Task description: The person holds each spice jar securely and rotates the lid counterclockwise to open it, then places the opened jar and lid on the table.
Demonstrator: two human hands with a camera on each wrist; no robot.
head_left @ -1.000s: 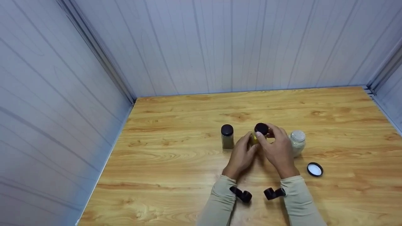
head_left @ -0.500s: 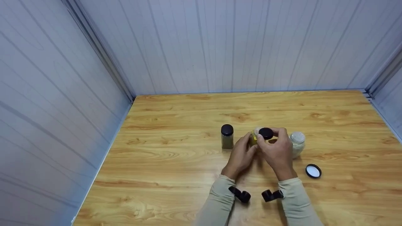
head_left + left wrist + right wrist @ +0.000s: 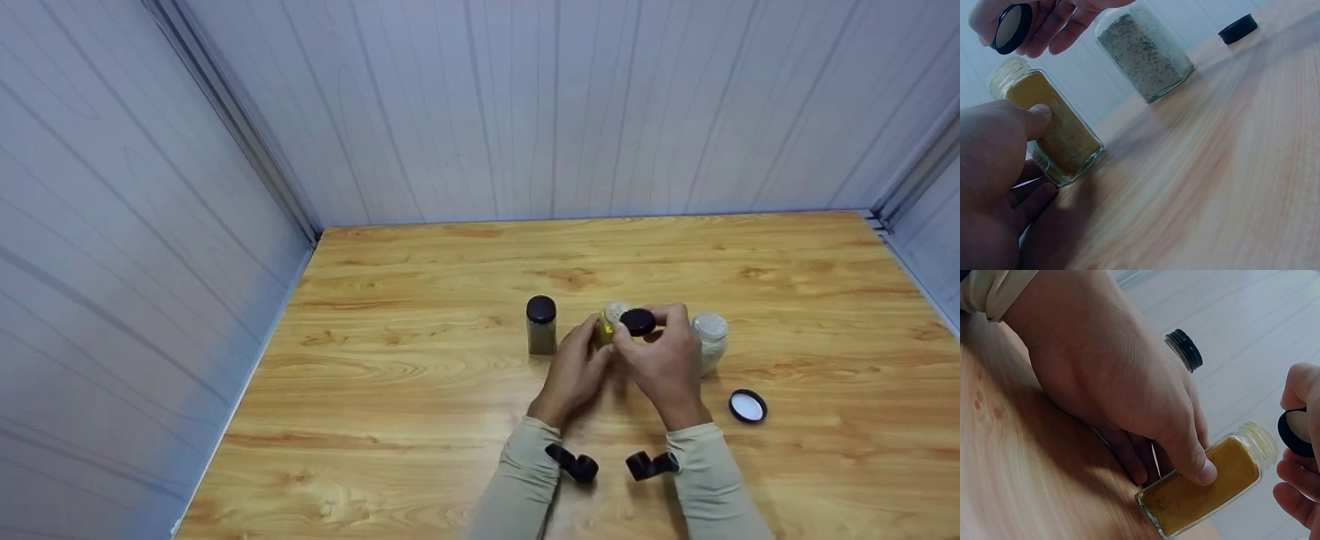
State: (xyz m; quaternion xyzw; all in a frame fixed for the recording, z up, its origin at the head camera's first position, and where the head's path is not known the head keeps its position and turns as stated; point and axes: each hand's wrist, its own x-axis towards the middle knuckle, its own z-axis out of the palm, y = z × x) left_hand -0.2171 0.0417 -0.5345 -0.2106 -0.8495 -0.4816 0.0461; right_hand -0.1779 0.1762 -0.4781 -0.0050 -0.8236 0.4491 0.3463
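My left hand [image 3: 576, 369] grips a square glass spice jar [image 3: 1055, 121] of yellow-brown powder, thumb across its front, the jar upright on the wooden table. Its threaded neck [image 3: 1258, 443] is uncovered. Just right of and above that mouth, my right hand [image 3: 664, 360] pinches a round black lid [image 3: 637, 322] between thumb and fingers. The lid's pale lining [image 3: 1009, 27] shows in the left wrist view. Close beyond the right hand stands a second glass jar [image 3: 709, 341], lidless, filled with a pale speckled seasoning [image 3: 1143, 59].
A loose black lid [image 3: 748, 406] lies on the table [image 3: 405, 420] at the right, white lining up. Left of the hands stands a third jar [image 3: 541, 326], its black cap on. Panelled walls [image 3: 517, 112] border the table at the back and sides.
The black lid has come off the yellow-brown jar and moved to the right in my right hand, baring the jar's mouth. My left hand keeps its grip on the jar.
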